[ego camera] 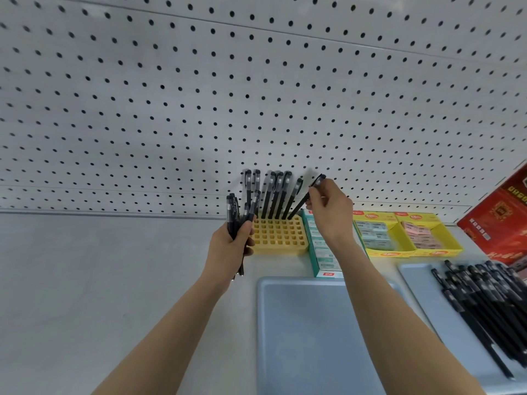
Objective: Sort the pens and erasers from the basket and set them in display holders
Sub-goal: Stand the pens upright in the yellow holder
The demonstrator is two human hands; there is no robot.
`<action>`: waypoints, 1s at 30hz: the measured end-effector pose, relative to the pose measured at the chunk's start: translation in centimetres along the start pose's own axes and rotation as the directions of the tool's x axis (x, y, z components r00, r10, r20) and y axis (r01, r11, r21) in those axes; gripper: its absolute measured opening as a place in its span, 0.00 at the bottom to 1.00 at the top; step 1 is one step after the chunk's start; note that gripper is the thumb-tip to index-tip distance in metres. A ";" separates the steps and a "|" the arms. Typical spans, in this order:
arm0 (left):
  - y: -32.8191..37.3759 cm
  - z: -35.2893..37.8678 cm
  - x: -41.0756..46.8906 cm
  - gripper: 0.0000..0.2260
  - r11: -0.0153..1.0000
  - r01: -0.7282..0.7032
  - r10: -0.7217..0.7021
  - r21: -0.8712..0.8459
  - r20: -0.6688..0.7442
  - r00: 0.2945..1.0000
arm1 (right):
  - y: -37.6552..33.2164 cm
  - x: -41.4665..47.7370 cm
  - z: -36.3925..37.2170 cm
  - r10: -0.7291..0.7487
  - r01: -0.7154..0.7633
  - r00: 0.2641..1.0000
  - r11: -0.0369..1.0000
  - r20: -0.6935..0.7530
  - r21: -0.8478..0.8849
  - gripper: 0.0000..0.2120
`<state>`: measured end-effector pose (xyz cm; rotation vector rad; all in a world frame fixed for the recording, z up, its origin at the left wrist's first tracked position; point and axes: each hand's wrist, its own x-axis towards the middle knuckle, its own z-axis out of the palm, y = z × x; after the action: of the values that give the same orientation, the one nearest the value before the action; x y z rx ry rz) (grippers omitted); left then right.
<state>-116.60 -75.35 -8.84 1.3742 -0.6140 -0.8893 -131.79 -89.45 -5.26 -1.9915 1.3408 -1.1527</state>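
You are working at a pale grey shelf (99, 280) backed by a white pegboard wall (199, 95). Your left hand (232, 246) is gripping a bundle of black pens (236, 215), fingers curled round them, just left of the yellow grid holder (281, 238) at the back of the shelf. Your right hand (330, 212) is pinching one pen (302, 205) near its cap. That pen is tilting right, its tip in the holder's back row beside the standing pens (273, 195). A teal box (322, 252) is sitting just beside the holder, with yellow display boxes (399, 252) and a red box (502, 223) further right. Two blue trays are lying nearer you: the near tray (308, 337), and the right tray (419, 283), which is carrying loose pens (490, 303).
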 end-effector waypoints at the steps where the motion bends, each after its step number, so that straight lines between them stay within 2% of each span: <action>1: 0.0 0.0 0.0 0.08 1.000 -0.002 0.002 -0.002 -0.004 1.000 | 0.0 0.0 0.1 -0.007 0.007 1.000 1.000 0.005 -0.017 0.06; 5: -0.2 0.0 0.2 0.08 1.000 -0.012 0.012 0.014 -0.003 1.000 | -0.1 0.4 0.2 -0.069 0.070 0.998 0.994 0.016 -0.082 0.07; 10: -0.2 0.4 0.2 0.06 1.000 -0.021 0.021 0.020 -0.006 1.000 | 0.0 0.4 1.2 -0.091 0.122 0.979 0.978 0.181 -0.171 0.07; 12: -0.2 0.5 0.2 0.06 1.000 -0.032 0.032 0.001 -0.004 0.999 | -0.1 0.5 1.2 -0.072 0.099 0.985 0.979 0.154 -0.178 0.08; 14: -0.1 0.6 0.2 0.06 0.999 -0.044 0.044 -0.018 0.005 0.999 | -0.5 0.2 1.0 -0.051 0.062 0.997 0.981 0.066 -0.182 0.10; 17: -0.2 0.7 0.4 0.05 0.999 -0.048 0.048 -0.010 0.005 0.999 | -1.9 -1.7 1.0 -0.053 0.049 0.997 0.997 -0.062 -0.064 0.09; 20: -0.3 1.0 0.5 0.05 0.999 -0.040 0.040 -0.019 0.006 0.999 | -3.0 -4.0 1.7 -0.111 0.107 0.990 0.993 0.086 0.049 0.09; 23: -0.2 1.2 0.4 0.05 0.999 -0.050 0.049 0.023 0.025 0.998 | -3.6 -5.0 2.3 -0.070 0.025 0.971 0.981 0.227 0.193 0.09; 28: -0.1 1.2 0.2 0.06 0.990 -0.066 0.063 0.123 0.028 0.998 | -3.3 -4.6 2.6 0.041 -0.132 0.954 0.946 0.296 0.295 0.09; 30: -0.3 0.8 0.4 0.06 0.984 -0.052 0.051 0.169 0.008 0.999 | -3.2 -4.0 1.8 0.100 -0.193 0.957 0.921 0.272 0.339 0.08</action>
<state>-117.09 -76.16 -9.08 1.5022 -0.7382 -0.8129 -129.34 -84.64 -5.29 -1.6721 1.0426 -0.9602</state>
